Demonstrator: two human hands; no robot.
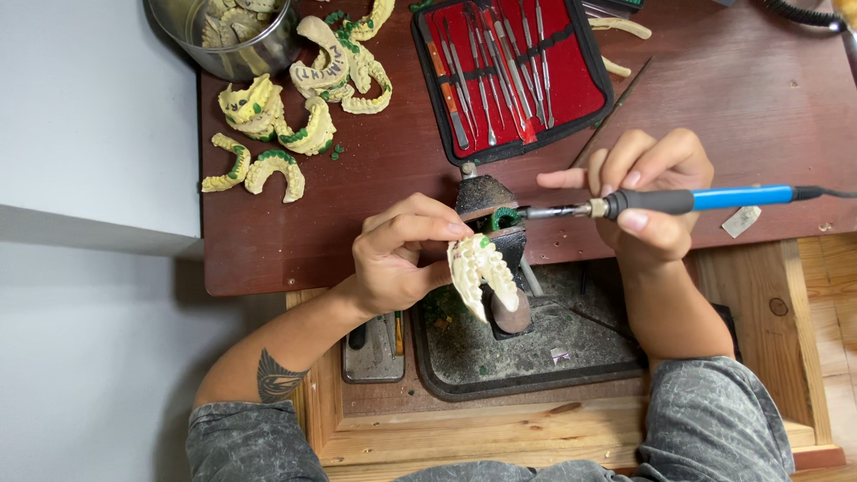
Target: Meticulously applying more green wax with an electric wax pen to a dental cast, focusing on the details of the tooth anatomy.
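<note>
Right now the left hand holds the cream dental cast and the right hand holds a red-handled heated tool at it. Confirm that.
Not quite: the head view shows the tool in the right hand has a blue handle, not red. The left hand does hold the cream dental cast.

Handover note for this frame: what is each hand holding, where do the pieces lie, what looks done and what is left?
Left hand: holds a cream dental cast against the small stand.
Right hand: grips a blue-handled heated tool, tip at the green wax.
More casts with green wax lie at the table's top left, some in a metal bowl; red instrument case open.
Done: wax on the loose casts. Left: the held cast.
</note>
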